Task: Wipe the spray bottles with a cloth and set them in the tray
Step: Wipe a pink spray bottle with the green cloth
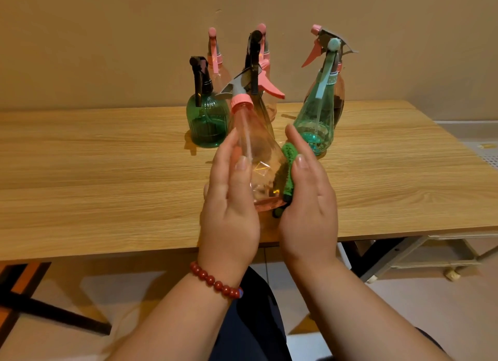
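Observation:
A clear pink spray bottle with a pink collar and grey trigger head is held tilted above the wooden table. My left hand grips its left side, thumb across the front and fingers behind. My right hand holds a green cloth against the bottle's right side and lower edge, thumb on top of the cloth. Part of the cloth is hidden under my palm. No tray is in view.
Several other spray bottles stand behind: a ribbed green one with a black trigger, a teal one, pink ones near the wall, and a brownish one at back right. The table's front edge runs just below my hands.

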Demonstrator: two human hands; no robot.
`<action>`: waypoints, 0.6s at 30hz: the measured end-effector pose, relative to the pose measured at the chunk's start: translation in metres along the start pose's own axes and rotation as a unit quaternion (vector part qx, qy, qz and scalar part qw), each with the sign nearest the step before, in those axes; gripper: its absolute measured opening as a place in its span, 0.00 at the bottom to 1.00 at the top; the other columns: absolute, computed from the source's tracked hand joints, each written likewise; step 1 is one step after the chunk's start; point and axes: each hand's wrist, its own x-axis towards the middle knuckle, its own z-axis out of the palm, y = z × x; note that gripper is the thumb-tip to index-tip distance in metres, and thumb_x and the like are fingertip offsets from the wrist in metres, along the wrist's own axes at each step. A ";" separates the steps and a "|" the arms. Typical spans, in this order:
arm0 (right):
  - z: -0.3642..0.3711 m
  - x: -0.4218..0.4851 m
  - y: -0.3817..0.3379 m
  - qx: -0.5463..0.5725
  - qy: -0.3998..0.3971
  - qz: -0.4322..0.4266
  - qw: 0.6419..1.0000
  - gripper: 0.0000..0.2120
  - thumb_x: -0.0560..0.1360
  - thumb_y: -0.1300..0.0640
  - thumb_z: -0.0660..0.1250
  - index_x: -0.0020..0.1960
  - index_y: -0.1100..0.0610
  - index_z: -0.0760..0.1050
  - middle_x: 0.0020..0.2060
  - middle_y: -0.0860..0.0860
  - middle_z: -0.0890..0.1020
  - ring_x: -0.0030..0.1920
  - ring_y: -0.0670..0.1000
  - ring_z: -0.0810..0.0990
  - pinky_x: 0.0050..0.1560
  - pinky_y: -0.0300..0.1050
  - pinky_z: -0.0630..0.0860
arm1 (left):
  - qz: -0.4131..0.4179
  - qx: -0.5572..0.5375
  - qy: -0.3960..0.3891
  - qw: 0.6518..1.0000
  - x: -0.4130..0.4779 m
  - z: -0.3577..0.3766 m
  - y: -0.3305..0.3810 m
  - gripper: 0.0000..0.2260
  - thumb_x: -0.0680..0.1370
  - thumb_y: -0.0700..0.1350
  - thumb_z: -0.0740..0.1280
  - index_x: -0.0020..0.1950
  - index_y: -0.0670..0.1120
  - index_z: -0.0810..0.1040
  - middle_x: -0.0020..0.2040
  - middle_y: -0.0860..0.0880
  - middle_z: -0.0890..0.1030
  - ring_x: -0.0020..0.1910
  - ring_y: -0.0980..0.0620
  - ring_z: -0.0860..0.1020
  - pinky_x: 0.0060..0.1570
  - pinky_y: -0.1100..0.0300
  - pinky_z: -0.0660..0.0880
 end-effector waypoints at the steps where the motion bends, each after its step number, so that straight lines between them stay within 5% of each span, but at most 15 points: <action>1: -0.001 0.001 0.000 -0.012 -0.006 -0.024 1.000 0.17 0.83 0.56 0.51 0.70 0.48 0.68 0.68 0.42 0.72 0.70 0.37 0.66 0.70 0.37 0.64 | -0.002 0.003 -0.008 1.000 -0.001 -0.001 0.002 0.17 0.79 0.59 0.53 0.69 0.64 0.63 0.61 0.71 0.71 0.62 0.73 0.70 0.56 0.76 0.68; 4: -0.006 0.003 0.005 -0.061 -0.006 -0.076 0.995 0.18 0.82 0.56 0.52 0.70 0.51 0.66 0.69 0.44 0.71 0.71 0.40 0.66 0.70 0.36 0.62 | -0.030 -0.028 -0.023 0.999 -0.005 -0.006 0.003 0.20 0.79 0.52 0.58 0.71 0.63 0.62 0.56 0.77 0.72 0.58 0.75 0.72 0.52 0.75 0.71; 9: -0.008 -0.005 0.016 -0.056 -0.020 -0.063 0.996 0.18 0.81 0.54 0.52 0.69 0.47 0.67 0.69 0.40 0.70 0.72 0.41 0.65 0.71 0.38 0.62 | -0.078 -0.050 -0.037 0.995 -0.004 -0.009 -0.003 0.19 0.78 0.50 0.59 0.65 0.69 0.68 0.67 0.62 0.74 0.67 0.61 0.72 0.67 0.50 0.70; 14: -0.006 -0.015 0.020 -0.063 -0.037 -0.052 0.996 0.19 0.81 0.53 0.53 0.70 0.49 0.67 0.70 0.41 0.69 0.73 0.42 0.64 0.72 0.38 0.62 | -0.071 0.002 -0.055 0.996 -0.008 -0.007 -0.004 0.21 0.78 0.58 0.61 0.72 0.64 0.66 0.68 0.62 0.73 0.68 0.61 0.71 0.67 0.48 0.69; 18: -0.008 -0.016 0.017 -0.064 -0.052 -0.052 0.995 0.19 0.80 0.54 0.54 0.70 0.49 0.68 0.70 0.41 0.70 0.72 0.42 0.64 0.72 0.39 0.62 | -0.078 -0.030 -0.038 0.996 -0.012 -0.010 -0.003 0.21 0.77 0.52 0.67 0.69 0.62 0.70 0.63 0.59 0.78 0.62 0.58 0.76 0.63 0.46 0.74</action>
